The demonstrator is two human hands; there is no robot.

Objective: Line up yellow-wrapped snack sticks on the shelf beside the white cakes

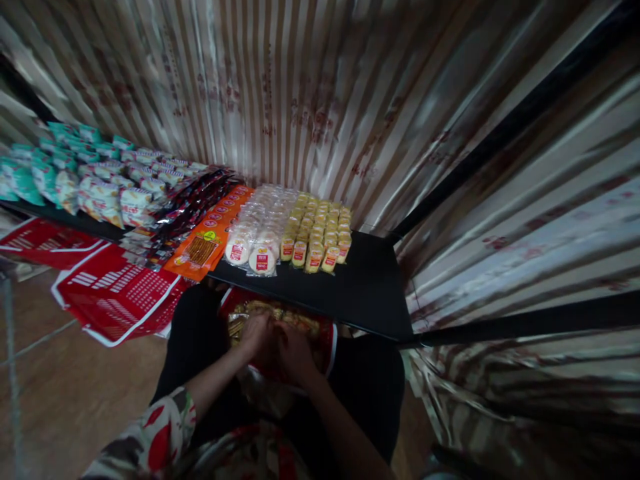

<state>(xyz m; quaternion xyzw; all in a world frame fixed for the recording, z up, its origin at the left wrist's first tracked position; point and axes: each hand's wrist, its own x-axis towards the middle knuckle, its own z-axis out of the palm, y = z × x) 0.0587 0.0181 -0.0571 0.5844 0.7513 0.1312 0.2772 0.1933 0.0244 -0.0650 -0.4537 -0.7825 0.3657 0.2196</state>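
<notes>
A red basket [327, 350] sits between my knees, partly under the front edge of the black shelf. It holds several wrapped golden-brown snacks [300, 320] in clear film. Over these, my left hand [257, 335] is closed with its fingers curled inward. Close against it, my right hand [293, 348] is also closed, fingertips pointing towards the left one. Whatever lies between the fingers is hidden by the hands and the dim light. Just left of my left hand, a clear packet of biscuits [237, 328] shows inside the basket.
On the black shelf [370, 283] stand rows of yellow wrapped cakes [317, 233], white round packets [260, 230], orange pouches [203, 243], dark packets [183, 207], and white [135, 200] and teal bags [45, 177]. Red baskets [120, 287] lie at left. Striped curtains [300, 87] and dark poles [475, 147] surround the shelf.
</notes>
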